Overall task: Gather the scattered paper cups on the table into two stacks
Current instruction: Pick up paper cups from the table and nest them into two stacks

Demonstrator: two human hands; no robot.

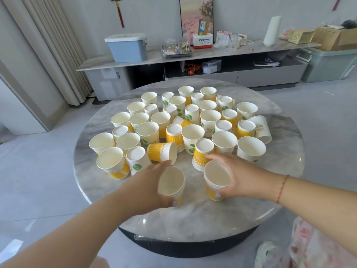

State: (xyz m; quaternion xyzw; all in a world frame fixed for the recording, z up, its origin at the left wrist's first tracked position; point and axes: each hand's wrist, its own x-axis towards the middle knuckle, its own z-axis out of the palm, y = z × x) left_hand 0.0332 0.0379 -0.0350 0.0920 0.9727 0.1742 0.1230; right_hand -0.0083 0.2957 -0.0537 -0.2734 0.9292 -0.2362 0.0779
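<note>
**Both hands on cups at the near edge**

While your left hand wraps around a white-and-yellow paper cup, tilted with its mouth toward you, your right hand grips a short stack of nested yellow-banded paper cups. Both sit near the front of the round grey marble desk. Beyond your fingers, scattered white, yellow and green-printed paper cups crowd the middle: some upright, some upturned, a few lying sideways.

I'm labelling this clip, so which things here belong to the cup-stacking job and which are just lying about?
Job:
- left hand holding a small paper cup stack
- right hand holding a second paper cup stack
- scattered white, yellow-striped paper cups
- round grey marble table

Lying about:
- blue lidded plastic bin
- white Panasonic box
- white cylinder
</note>
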